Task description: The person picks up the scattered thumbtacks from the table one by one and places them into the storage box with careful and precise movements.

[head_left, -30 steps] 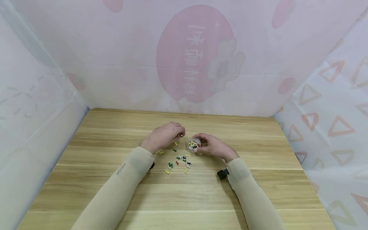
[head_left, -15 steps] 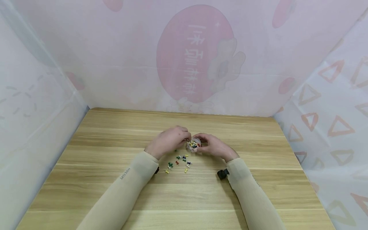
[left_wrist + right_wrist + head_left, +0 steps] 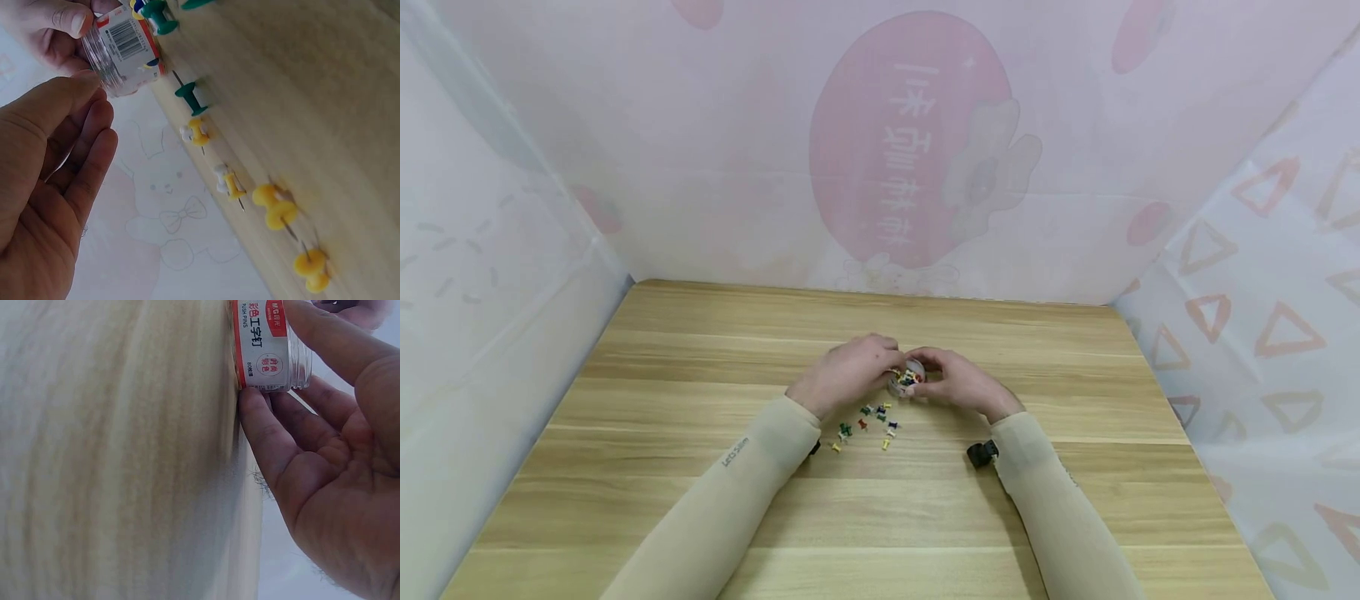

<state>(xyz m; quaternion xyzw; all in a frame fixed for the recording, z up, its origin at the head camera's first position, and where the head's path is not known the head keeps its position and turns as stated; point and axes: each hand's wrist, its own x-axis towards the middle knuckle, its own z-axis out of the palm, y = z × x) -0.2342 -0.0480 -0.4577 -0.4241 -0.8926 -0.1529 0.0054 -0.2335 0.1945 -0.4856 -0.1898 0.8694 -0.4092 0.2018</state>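
A small clear jar of push pins (image 3: 262, 350) with a white and red label stands upright on the table, its mouth uncovered. Assorted colored pins show inside it in the head view. My right hand (image 3: 958, 383) grips the jar from the right, thumb on the near side and fingers round the far side. From the left, my left hand (image 3: 850, 371) reaches to the jar's mouth, with thumb and fingertips drawn together at the rim (image 3: 100, 53). I cannot tell whether a pin is between them. Its palm and curled fingers show in the left wrist view.
Several loose push pins lie on the wooden table (image 3: 925, 517) in front of the jar, among them a red pin (image 3: 862, 424) and a yellow pin (image 3: 837, 448). A green pin (image 3: 189, 98) and yellow pins (image 3: 275, 206) lie near my left hand. Printed cloth walls (image 3: 722, 225) surround the table.
My left hand has moved right from beside the jar to its mouth; a small dark-looking pin showed at its fingertips earlier. The right hand and jar have stayed put.
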